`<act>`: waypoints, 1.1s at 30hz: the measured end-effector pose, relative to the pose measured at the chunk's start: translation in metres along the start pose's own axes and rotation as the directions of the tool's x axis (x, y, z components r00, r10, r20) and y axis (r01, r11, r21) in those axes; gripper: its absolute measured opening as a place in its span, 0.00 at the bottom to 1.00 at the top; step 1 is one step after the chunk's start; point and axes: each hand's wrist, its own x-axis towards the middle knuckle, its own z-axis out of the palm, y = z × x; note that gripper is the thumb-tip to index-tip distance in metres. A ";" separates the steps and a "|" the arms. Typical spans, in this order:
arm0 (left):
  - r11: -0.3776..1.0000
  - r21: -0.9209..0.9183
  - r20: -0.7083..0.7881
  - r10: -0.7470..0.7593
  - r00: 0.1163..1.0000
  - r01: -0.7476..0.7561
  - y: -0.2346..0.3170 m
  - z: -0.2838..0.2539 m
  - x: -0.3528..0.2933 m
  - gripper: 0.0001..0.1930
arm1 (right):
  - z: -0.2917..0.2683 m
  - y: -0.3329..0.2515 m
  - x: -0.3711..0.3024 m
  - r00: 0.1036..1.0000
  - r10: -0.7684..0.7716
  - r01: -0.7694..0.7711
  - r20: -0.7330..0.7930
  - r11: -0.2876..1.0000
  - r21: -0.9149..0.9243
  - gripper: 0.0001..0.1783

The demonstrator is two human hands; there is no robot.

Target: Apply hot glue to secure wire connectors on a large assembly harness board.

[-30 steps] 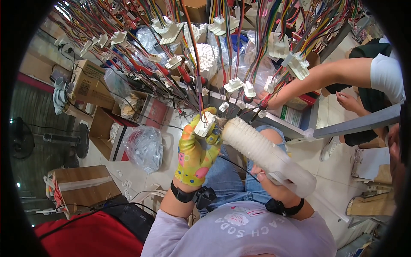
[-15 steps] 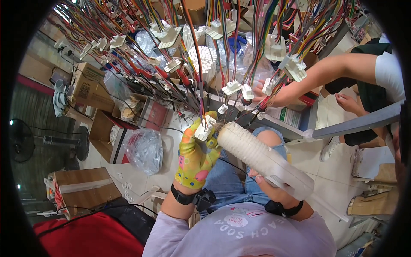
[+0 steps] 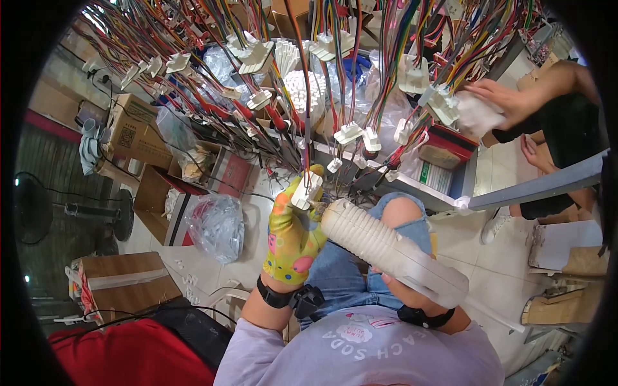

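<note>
My left hand [image 3: 293, 235], in a yellow patterned glove, pinches a white plastic connector [image 3: 307, 192]. Thin wires run up from that connector into the hanging bundles. My right hand [image 3: 402, 293] is closed under a white heat gun [image 3: 393, 248] with a ribbed barrel; the tool hides most of its fingers. The heat gun's blunt tip lies right beside my gloved fingers and the connector. Just above hang more white connectors [image 3: 348, 133] on coloured wires.
Dense wire bundles [image 3: 393, 38] hang across the top over a grey rack. On the right, another person's hand [image 3: 505, 103] holds something whitish and blurred near a grey metal bar [image 3: 534, 183]. Cardboard boxes [image 3: 129, 283], a plastic bag [image 3: 215, 228] and a fan [image 3: 119, 212] stand left.
The heat gun has shifted slightly left and down, its tip still beside the connector. The other person's hand has drawn back right from the wires and now holds something whitish.
</note>
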 end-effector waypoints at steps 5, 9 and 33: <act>0.996 0.089 0.017 0.026 1.000 -0.027 0.003 -0.003 0.002 0.27 | -0.004 0.002 -0.006 1.000 0.009 -0.010 0.018 1.000 0.020 0.13; 0.999 0.017 0.050 0.045 0.998 -0.046 0.001 0.002 -0.002 0.27 | -0.008 0.001 -0.009 1.000 0.014 -0.015 0.010 0.999 0.036 0.14; 0.911 -0.394 0.281 -0.008 0.960 0.123 -0.031 -0.028 0.031 0.21 | 0.001 -0.005 0.005 0.995 0.055 -0.034 -0.088 0.975 0.220 0.30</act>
